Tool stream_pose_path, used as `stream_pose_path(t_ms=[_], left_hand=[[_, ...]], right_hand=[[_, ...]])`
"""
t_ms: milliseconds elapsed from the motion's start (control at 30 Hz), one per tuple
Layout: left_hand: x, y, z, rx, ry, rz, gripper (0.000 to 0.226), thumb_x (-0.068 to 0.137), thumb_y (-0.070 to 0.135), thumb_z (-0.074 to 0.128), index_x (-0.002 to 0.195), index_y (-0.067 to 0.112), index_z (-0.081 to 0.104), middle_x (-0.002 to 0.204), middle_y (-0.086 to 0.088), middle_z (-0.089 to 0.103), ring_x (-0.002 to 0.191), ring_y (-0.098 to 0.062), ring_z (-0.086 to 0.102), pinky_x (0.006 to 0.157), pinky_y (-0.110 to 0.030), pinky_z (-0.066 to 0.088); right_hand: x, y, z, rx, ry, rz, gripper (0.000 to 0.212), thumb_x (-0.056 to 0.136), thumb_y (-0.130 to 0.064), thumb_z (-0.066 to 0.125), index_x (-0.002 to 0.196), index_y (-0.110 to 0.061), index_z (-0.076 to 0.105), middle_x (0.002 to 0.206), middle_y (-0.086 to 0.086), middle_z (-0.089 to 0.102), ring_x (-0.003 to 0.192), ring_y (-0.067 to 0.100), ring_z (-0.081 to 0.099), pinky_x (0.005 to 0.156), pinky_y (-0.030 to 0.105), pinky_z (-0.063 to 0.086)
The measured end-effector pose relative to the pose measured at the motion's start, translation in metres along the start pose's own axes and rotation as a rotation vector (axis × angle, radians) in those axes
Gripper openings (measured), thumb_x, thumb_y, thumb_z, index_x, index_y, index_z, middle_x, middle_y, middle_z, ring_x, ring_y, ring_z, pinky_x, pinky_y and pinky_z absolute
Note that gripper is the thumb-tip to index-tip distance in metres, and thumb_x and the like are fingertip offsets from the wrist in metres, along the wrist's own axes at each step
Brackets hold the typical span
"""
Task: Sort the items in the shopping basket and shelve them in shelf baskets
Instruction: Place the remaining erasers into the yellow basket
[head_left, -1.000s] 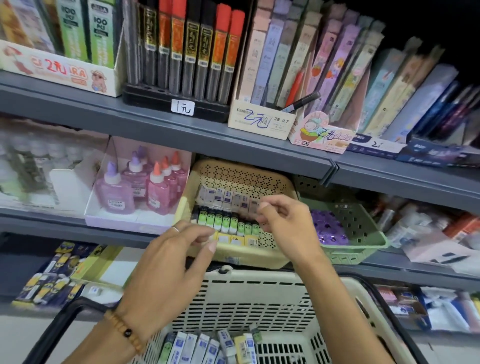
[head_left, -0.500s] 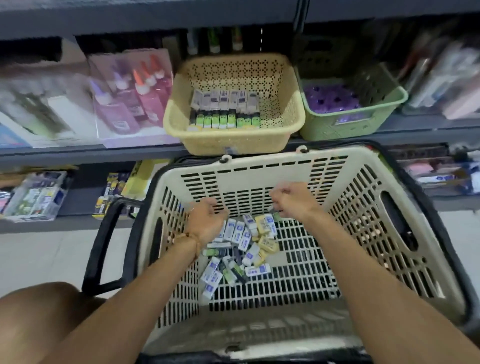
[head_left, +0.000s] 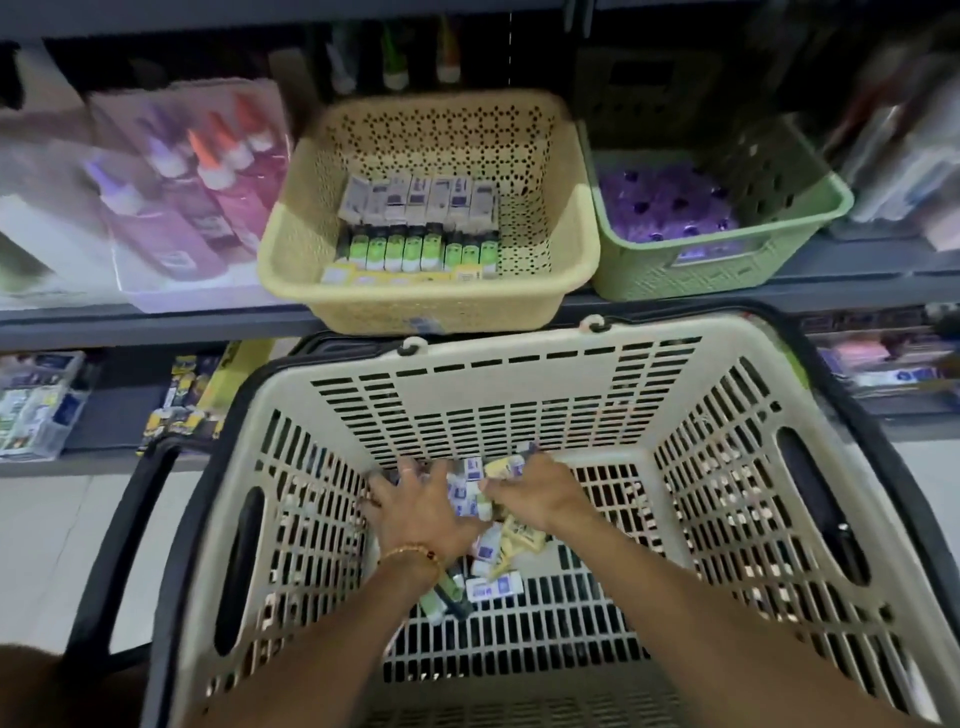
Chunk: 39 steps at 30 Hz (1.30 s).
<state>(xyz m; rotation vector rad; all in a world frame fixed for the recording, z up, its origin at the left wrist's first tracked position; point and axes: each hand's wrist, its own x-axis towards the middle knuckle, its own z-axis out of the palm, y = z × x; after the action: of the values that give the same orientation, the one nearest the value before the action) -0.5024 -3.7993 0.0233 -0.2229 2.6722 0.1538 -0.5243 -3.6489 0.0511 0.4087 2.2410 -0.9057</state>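
Both hands are down in the cream shopping basket (head_left: 498, 395), on the heap of small erasers (head_left: 485, 558) at its floor. The left hand (head_left: 421, 512) lies flat over the pile with fingers spread wide, pressing on the packets and gripping nothing; a beaded bracelet (head_left: 413, 553) circles its wrist. The right hand (head_left: 535, 493) is curled — its fingertips close around a pale yellow eraser (head_left: 504, 466) at the far edge of the heap. Loose pieces in white, blue-labelled sleeves, yellow sleeves and a green-and-black one lie between and under the wrists. Their print is too blurred to read.

Beyond the rim, on the grey shelf (head_left: 156, 325), stands the yellow shelf basket (head_left: 431, 306) — inside it a row of white-sleeved erasers at the back, green ones in the middle, yellow ones at the front. No lettering is legible. Just beside it on the right sits a green shelf basket (head_left: 727, 270) holding purple items, and to the left a tray of glue bottles (head_left: 208, 192) with pointed caps.
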Motion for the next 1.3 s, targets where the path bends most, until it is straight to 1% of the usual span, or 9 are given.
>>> stream_pose_path(t_ms=[133, 300, 467, 567, 733, 933, 1033, 1133, 1300], left_hand=[[0.001, -0.008, 0.006, 0.024, 0.033, 0.033, 0.094, 0.047, 0.089, 0.046, 0.128, 0.041, 0.037, 0.133, -0.002, 0.034, 0.122, -0.037, 0.027, 0.098, -0.055, 0.032], [-0.003, -0.003, 0.015, 0.030, -0.052, 0.058, 0.099, 0.054, 0.081, 0.050, 0.139, 0.040, 0.022, 0.149, -0.003, 0.019, 0.137, -0.047, 0.006, 0.108, -0.066, 0.015], [-0.012, 0.000, 0.012, 0.092, -0.051, 0.132, 0.100, 0.049, 0.085, 0.051, 0.133, 0.036, 0.028, 0.134, 0.003, 0.036, 0.124, -0.038, 0.027, 0.097, -0.055, 0.034], [-0.016, -0.006, 0.012, 0.128, -0.069, 0.188, 0.103, 0.041, 0.086, 0.046, 0.129, 0.036, 0.028, 0.127, 0.007, 0.037, 0.118, -0.031, 0.031, 0.091, -0.050, 0.037], [-0.014, -0.011, 0.011, 0.069, -0.036, 0.286, 0.082, 0.057, 0.075, 0.051, 0.125, 0.031, 0.035, 0.121, 0.006, 0.039, 0.115, -0.023, 0.036, 0.075, -0.036, 0.042], [-0.028, 0.003, 0.026, 0.107, -0.004, 0.254, 0.090, 0.065, 0.068, 0.064, 0.133, 0.025, 0.025, 0.137, -0.003, 0.021, 0.119, -0.032, 0.025, 0.090, -0.049, 0.047], [-0.025, 0.008, 0.022, 0.066, -0.042, 0.235, 0.090, 0.069, 0.057, 0.070, 0.136, 0.025, 0.020, 0.141, -0.004, 0.019, 0.124, -0.038, 0.027, 0.091, -0.050, 0.048], [-0.023, 0.000, 0.020, 0.031, -0.099, 0.279, 0.091, 0.071, 0.050, 0.072, 0.140, 0.027, 0.017, 0.139, -0.003, 0.028, 0.127, -0.036, 0.029, 0.093, -0.044, 0.050], [-0.023, -0.012, 0.019, 0.025, -0.119, 0.336, 0.097, 0.066, 0.045, 0.071, 0.141, 0.030, 0.012, 0.134, -0.002, 0.031, 0.124, -0.032, 0.029, 0.093, -0.043, 0.049]], right_hand=[[0.002, 0.003, 0.006, 0.057, 0.015, 0.037, 0.038, 0.083, -0.049, 0.071, 0.098, -0.015, 0.066, 0.104, 0.005, 0.070, 0.090, 0.019, 0.066, 0.073, 0.025, 0.048], [0.004, 0.008, 0.002, 0.220, -0.041, 0.037, 0.047, 0.084, -0.026, 0.073, 0.127, -0.022, 0.054, 0.102, -0.002, 0.069, 0.087, 0.013, 0.063, 0.069, 0.022, 0.048], [0.008, 0.017, -0.001, 0.216, -0.065, 0.071, 0.023, 0.084, -0.026, 0.074, 0.098, -0.009, 0.069, 0.097, 0.007, 0.071, 0.086, 0.018, 0.066, 0.070, 0.025, 0.050], [0.009, 0.023, -0.005, 0.222, -0.074, 0.075, 0.033, 0.083, -0.029, 0.076, 0.105, -0.009, 0.063, 0.102, 0.007, 0.068, 0.092, 0.020, 0.064, 0.068, 0.025, 0.044], [0.011, 0.027, -0.006, 0.184, -0.084, 0.040, 0.035, 0.084, -0.033, 0.075, 0.106, -0.009, 0.063, 0.106, 0.007, 0.068, 0.097, 0.022, 0.064, 0.077, 0.028, 0.047], [0.014, 0.025, -0.004, 0.193, -0.077, 0.038, 0.027, 0.083, -0.032, 0.076, 0.081, -0.020, 0.051, 0.082, -0.003, 0.058, 0.073, 0.011, 0.056, 0.064, 0.027, 0.046], [0.013, 0.025, -0.006, 0.205, -0.078, 0.027, 0.028, 0.084, -0.028, 0.074, 0.082, -0.021, 0.048, 0.086, -0.002, 0.057, 0.082, 0.015, 0.058, 0.078, 0.034, 0.054], [0.012, 0.027, -0.010, 0.253, -0.105, 0.024, 0.024, 0.087, -0.025, 0.072, 0.091, -0.024, 0.049, 0.093, -0.002, 0.058, 0.079, 0.011, 0.058, 0.072, 0.030, 0.055], [0.008, 0.028, -0.016, 0.311, -0.155, 0.040, 0.024, 0.090, -0.018, 0.069, 0.111, -0.013, 0.057, 0.110, 0.007, 0.063, 0.099, 0.022, 0.063, 0.082, 0.037, 0.058]])
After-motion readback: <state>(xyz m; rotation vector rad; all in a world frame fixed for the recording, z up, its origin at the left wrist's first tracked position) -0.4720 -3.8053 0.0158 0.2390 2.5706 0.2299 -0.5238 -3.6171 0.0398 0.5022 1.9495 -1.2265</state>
